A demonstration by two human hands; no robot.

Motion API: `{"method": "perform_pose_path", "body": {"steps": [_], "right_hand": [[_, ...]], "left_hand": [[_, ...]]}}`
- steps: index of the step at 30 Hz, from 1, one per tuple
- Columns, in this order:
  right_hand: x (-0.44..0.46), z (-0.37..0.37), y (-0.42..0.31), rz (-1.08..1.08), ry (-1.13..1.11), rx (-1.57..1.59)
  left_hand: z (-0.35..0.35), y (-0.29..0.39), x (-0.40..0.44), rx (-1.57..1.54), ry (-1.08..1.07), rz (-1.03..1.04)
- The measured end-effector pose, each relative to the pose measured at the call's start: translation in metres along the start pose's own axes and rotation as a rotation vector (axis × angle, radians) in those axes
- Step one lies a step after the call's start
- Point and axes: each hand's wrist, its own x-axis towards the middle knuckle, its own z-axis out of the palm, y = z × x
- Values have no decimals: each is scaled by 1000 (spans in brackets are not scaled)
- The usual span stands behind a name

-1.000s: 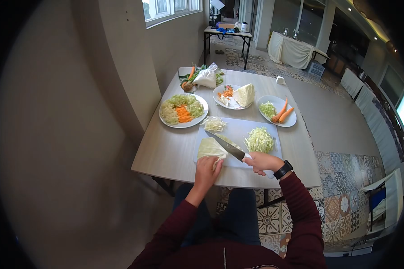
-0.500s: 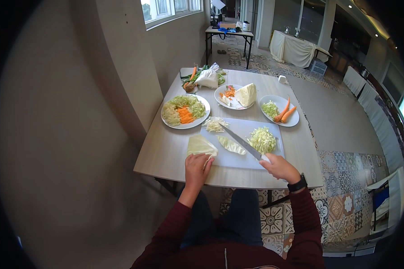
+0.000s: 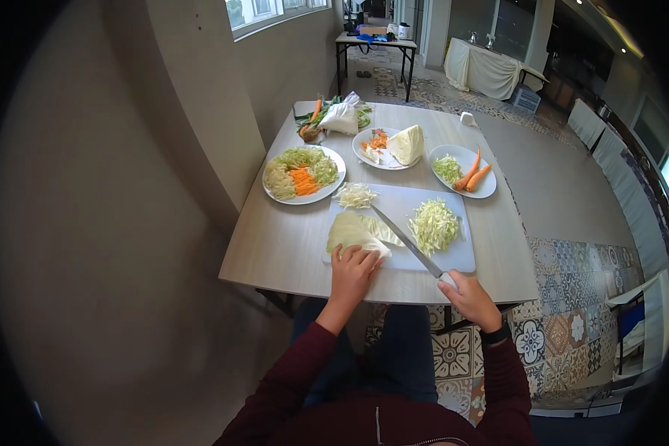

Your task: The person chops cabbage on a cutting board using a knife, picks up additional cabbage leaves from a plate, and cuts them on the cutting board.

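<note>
My left hand [image 3: 355, 271] grips the near edge of a pale cabbage leaf [image 3: 349, 232], its fingers over the top. The leaf lies on the white cutting board [image 3: 394, 195] and partly covers a second cabbage piece [image 3: 383, 229]. A kitchen knife [image 3: 409, 244] is in my right hand [image 3: 470, 299], closed around the white handle. Its blade slants up and left across the board, between the leaf and a heap of shredded cabbage [image 3: 434, 226]. A smaller pile of shredded cabbage [image 3: 355, 195] sits at the board's far left corner.
Behind the board stand a plate of shredded vegetables [image 3: 275, 192], a plate with a cabbage wedge [image 3: 406, 145] and carrot bits, and a plate with two carrots [image 3: 477, 177]. A plastic bag [image 3: 340, 119] lies among vegetables at the far left. The wall [image 3: 193, 149] is close on the left.
My left hand has moved right with the cabbage leaf, which now overlaps the second piece. My right hand and the knife have shifted slightly nearer to me. The view has tilted a little.
</note>
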Motion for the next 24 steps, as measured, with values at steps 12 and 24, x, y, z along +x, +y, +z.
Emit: {"method": "perform_pose_path", "body": {"steps": [12, 24], "right_hand": [[-8, 32, -10, 40, -43, 49], [-16, 47, -12, 4, 28, -114]], "left_hand": [[-14, -12, 1, -358, -63, -51], [-19, -10, -9, -156, -95, -12]]}}
